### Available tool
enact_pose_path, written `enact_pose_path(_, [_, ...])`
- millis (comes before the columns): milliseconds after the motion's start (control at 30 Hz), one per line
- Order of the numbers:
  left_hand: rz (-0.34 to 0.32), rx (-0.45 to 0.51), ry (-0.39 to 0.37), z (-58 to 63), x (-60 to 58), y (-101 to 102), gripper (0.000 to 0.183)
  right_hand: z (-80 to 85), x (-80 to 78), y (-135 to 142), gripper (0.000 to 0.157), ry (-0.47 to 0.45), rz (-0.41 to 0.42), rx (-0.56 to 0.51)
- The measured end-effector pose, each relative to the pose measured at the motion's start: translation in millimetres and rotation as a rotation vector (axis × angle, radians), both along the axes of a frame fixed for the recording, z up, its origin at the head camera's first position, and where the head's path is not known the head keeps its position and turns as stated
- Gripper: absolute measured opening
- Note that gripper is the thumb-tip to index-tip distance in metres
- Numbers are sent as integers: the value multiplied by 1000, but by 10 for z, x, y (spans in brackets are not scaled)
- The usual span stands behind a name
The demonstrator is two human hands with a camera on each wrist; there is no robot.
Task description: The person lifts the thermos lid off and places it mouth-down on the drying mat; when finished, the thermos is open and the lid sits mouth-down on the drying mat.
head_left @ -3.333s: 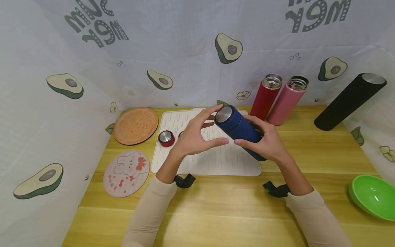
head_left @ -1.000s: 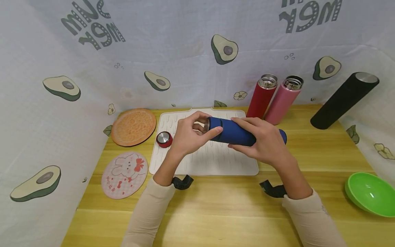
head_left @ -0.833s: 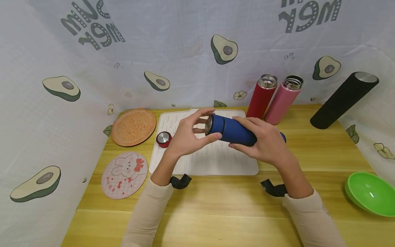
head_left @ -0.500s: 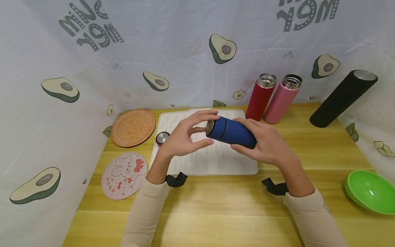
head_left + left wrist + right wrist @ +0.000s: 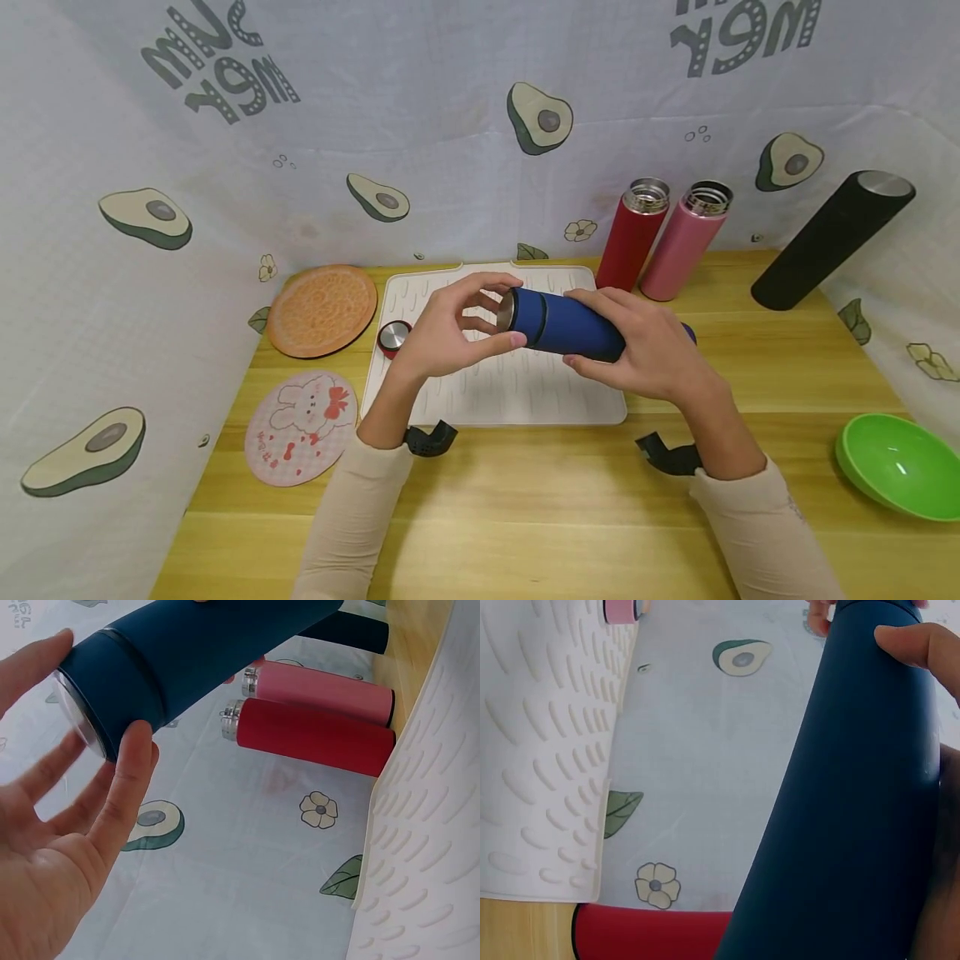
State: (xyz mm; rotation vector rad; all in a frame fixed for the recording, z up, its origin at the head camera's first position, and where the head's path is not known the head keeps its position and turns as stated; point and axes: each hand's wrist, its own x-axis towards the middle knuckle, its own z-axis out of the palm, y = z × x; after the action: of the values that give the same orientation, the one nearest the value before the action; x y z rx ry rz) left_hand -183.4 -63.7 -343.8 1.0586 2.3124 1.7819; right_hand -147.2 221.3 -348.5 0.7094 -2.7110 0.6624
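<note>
A blue thermos [image 5: 581,327] is held nearly level above the white mat, its steel-topped lid [image 5: 528,315] pointing left. My right hand [image 5: 648,346] grips the body, with fingers over the top and thumb along the front; the bottom end shows just past that hand. At the lid, my left hand [image 5: 446,333] has its thumb at the near side and fingertips at the far side. The left wrist view shows thumb and fingers bent around the rim of the lid [image 5: 112,690], the palm standing off from its steel top. A dark seam runs between lid and body.
White ridged mat [image 5: 495,396] lies beneath, bearing a red lid [image 5: 393,336]. Behind stand lidless red [image 5: 633,237] and pink [image 5: 686,242] thermoses, with a black one [image 5: 828,242] farther right. Two round mats [image 5: 322,311] lie left; a green bowl [image 5: 900,462] sits right.
The blue thermos has swung from steeply tilted to nearly level, lid leftward. My left hand has come onto the lid, spread its fingers off it and closed around it again; my right hand keeps its grip.
</note>
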Motion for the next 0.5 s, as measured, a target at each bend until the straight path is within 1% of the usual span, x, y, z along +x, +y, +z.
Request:
enact_pose_path(133, [73,-41,-62,-18,-3,27,45,4,3,-16,79,38,6,4])
enact_pose_path(200, [91,-56,-79,-26,-3,41,42,7,3,-20,79,52,9,10])
enact_pose_path(267, [99,-77,-78,-30,-3,49,42,8,2,-20,79,62,8,14])
enact_pose_path(367, [57,-92,-48,-28,-14,40,55,8,1,-8,80,61,1,15])
enact_pose_path(500, [-58,-84,32,-14,-22,25,80,16,-4,8,81,61,-2,11])
